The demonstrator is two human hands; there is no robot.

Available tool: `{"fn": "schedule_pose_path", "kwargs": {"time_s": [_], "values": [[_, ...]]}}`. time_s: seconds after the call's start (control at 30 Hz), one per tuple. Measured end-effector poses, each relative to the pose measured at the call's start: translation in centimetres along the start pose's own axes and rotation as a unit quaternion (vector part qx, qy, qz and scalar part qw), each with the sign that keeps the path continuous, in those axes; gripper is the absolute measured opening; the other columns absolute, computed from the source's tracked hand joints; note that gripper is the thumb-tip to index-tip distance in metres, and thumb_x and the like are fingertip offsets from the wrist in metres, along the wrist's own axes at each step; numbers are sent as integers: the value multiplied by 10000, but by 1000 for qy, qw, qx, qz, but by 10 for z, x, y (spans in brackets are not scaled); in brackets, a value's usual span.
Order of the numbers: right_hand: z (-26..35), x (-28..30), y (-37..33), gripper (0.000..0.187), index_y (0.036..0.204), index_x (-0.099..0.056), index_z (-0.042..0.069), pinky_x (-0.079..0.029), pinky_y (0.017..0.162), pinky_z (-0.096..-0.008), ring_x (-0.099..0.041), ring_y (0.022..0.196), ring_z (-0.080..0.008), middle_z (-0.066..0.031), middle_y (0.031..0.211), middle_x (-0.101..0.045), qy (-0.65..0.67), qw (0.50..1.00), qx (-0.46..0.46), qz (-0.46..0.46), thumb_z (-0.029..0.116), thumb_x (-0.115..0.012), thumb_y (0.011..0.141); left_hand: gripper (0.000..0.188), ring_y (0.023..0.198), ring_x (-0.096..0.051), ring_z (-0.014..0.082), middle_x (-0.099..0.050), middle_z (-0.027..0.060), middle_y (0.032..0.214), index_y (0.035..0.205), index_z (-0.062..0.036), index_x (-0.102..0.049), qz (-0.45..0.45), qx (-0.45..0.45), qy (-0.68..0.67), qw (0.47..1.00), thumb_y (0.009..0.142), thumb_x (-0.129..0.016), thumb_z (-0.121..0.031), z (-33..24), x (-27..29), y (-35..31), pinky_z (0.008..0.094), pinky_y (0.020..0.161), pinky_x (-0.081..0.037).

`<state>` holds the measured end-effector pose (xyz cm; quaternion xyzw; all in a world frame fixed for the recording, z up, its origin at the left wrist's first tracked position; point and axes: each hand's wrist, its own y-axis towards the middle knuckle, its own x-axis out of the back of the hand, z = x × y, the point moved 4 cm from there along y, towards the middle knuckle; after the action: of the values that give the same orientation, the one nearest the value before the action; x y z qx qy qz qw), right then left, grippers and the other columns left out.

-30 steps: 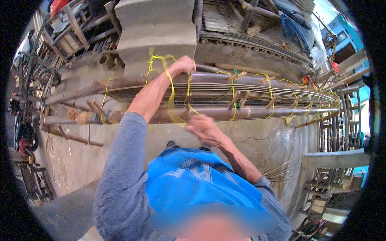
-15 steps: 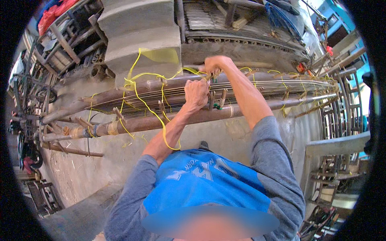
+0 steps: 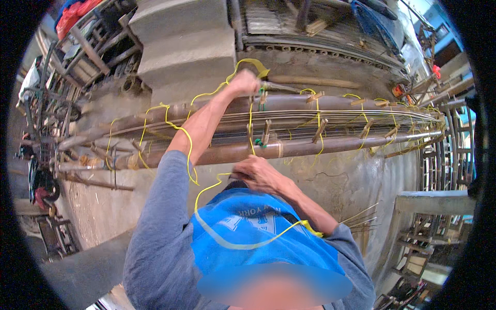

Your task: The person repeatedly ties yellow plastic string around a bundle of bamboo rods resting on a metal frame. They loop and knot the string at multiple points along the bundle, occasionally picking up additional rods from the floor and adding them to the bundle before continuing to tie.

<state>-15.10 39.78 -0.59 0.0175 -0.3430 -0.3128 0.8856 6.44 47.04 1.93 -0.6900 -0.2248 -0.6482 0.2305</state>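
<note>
Head view: yellow strip drawn between two hands over a long pair of poles

I watch the yellow strip (image 3: 243, 246) from afar; one stretch of it runs upright just right of the frame's centre line, across the gap between two brown poles, and its lower end meets the right hand (image 3: 258, 173). That hand is clamped on the strip, fingers curled, below the near pole (image 3: 217, 154) and close in front of the blue shirt (image 3: 315, 256). From its left side more strip comes out, then bows across the shirt toward the lower right.

Above, at the far pole (image 3: 292, 101), I find the left hand (image 3: 244, 83), blurred and apart from the right. Yellow strip lies against it and loops just above it, but I cannot tell how its fingers are set.

Between the poles I see long thin strands (image 3: 299, 112) stretched nearly the whole width of the frame. Wooden pegs (image 3: 266, 132) stand along both poles, with yellow ties around them; beside one peg sits a green tie (image 3: 259, 142).

Farther out, concrete steps (image 3: 181, 67) rise at the upper left of centre, a red bag (image 3: 75, 18) rests in the upper left corner, and blue netting (image 3: 373, 26) hangs at the upper right.
</note>
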Motion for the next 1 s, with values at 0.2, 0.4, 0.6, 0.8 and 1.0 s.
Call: {"fn": "schedule_pose_path", "kwargs": {"time_s": [0.2,0.4,0.6,0.8,1.0], "values": [[-10,127,-103,210,787,-552,10,-413,583,-348,-532,680,-239,-140,719,-538,-275,771,-422,-389,204,-481,824,220,763,-612,248,-619,166,814,777,-34,-626,-102,119,40,987,676,-589,-227,-64,44,36,390,649,-482],[-40,219,-24,311,777,-557,1,-404,601,-372,-524,636,-313,-154,664,-540,-249,934,-42,-252,285,-442,836,214,596,-574,329,-578,144,622,699,-90,-596,-199,206,-178,941,735,-543,-294,-158,6,57,431,526,-448],[-73,248,27,294,882,-578,61,-455,575,-367,-577,637,-270,-105,779,-609,-225,972,-7,63,313,-430,854,155,576,-558,315,-558,115,585,622,-80,-554,-288,256,-106,917,684,-558,-222,-139,-54,65,409,522,-408],[12,145,-82,128,708,-500,-7,-392,525,-377,-498,560,-333,-193,628,-505,81,993,-83,26,98,-491,780,305,600,-567,291,-589,110,645,676,-90,-580,-178,266,-188,928,822,-440,-319,-146,9,66,378,538,-428],[-29,113,-126,81,705,-515,14,-413,534,-425,-529,615,-376,-197,618,-526,35,997,-65,-33,89,-514,736,324,620,-583,322,-599,159,671,711,-29,-605,-217,137,-473,843,810,-452,-297,-65,17,150,402,572,-453]]}}
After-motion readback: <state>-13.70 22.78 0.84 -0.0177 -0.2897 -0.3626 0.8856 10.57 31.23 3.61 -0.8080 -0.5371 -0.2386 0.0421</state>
